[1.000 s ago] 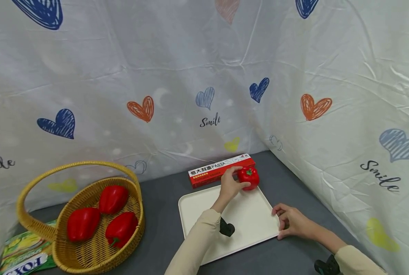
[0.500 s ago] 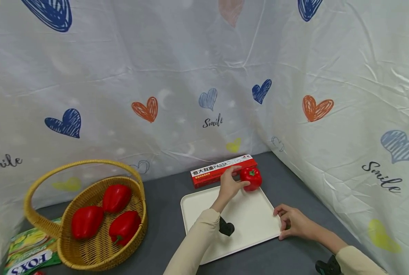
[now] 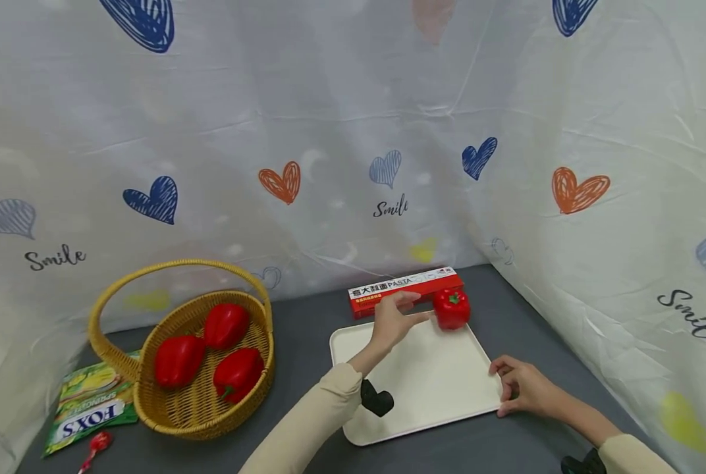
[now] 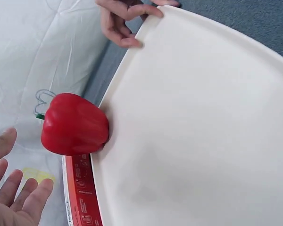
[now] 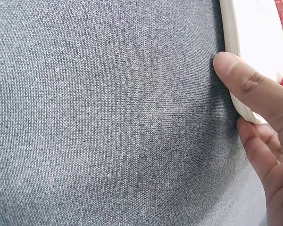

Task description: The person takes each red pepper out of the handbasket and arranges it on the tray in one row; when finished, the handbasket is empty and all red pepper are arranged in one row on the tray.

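A red bell pepper [image 3: 451, 309] stands at the far right corner of a white rectangular tray [image 3: 430, 368]. Just left of it in the head view is my left hand [image 3: 391, 324], thumb and fingers spread around nothing. The left wrist view shows a gap between those fingers and the pepper [image 4: 74, 125]. My right hand [image 3: 526, 387] holds the tray's near right corner; in the right wrist view its thumb [image 5: 238, 75] lies against one side and its fingers against the other.
Behind the tray lies a red pasta box [image 3: 406, 289] by the curtain [image 3: 317, 250]. Three red peppers sit in a yellow wicker basket [image 3: 201, 431] with a tall handle at left. A green FOX'S packet [image 3: 89, 405] and a red lollipop [image 3: 99, 441] lie beside it.
My left hand has let go of the bell pepper and drawn back left, its fingers opening. The right hand stays at the tray corner. The head view has turned left.
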Available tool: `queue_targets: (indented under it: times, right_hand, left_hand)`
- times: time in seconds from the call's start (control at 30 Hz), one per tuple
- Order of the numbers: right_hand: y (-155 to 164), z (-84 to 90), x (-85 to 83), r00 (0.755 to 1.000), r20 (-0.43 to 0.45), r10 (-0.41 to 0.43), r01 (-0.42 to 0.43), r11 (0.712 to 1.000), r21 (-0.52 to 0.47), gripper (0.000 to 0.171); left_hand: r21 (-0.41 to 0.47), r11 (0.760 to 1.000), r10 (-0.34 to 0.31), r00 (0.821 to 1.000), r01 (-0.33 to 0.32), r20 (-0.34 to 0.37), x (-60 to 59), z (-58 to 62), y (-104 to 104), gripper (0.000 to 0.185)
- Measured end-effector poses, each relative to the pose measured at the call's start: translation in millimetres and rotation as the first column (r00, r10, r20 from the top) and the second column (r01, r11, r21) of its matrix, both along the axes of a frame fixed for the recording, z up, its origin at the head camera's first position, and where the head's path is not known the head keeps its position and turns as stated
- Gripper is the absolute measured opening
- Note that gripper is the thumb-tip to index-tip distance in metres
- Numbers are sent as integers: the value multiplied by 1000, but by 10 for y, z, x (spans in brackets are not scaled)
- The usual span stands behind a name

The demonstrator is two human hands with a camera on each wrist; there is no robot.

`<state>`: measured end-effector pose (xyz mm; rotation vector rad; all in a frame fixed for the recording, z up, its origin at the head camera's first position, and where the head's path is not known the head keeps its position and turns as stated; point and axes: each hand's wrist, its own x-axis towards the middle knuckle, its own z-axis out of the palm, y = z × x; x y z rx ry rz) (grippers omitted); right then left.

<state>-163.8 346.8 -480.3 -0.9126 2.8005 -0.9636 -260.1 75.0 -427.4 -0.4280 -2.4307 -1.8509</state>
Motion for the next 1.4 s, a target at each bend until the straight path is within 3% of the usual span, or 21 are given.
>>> queue_targets:
  times: [0.2,0.4,0.57,0.67,0.77,0.97,1.13,1.2,1.4]
  right_hand:
    - [78,-22,23,997,-76,6,-6,1000,-6,29]
    - [146,-53,59,986,-169,10,-14,1000,-25,31]
    - [160,-40,53,988,-153,-8,5,1000,-21,32]
    - [148,-25,46,993,-118,-21,21,1000,-4,32]
    - [137,-16,43,996,-81,-23,24,1000,7,31]
    - [118,-41,40,996,-91,14,-15,1000,-8,31]
    - [91,-68,20,992,-121,39,-44,998,-39,31]
    - [74,-82,10,991,-124,51,-58,997,-52,30]
    - [16,-117,-22,985,-156,75,-86,994,-64,30]
  left_hand:
    - [-1,999,-33,999,33,17,175,164,-348,37]
    - [-11,999,-43,998,44,45,378,350,-859,37]
    - [53,998,-29,997,26,69,543,467,-1480,35]
    - [99,992,-84,993,76,77,566,447,-1920,38]
    - [39,984,-177,982,174,73,547,374,-2357,40]
    - [-114,925,-350,929,363,120,567,238,-3038,43]
    - [-198,874,-407,890,444,205,616,160,-3323,42]
    - [-254,854,-407,887,454,218,619,143,-3373,42]
    - [-449,775,-432,892,444,135,579,176,-3407,43]
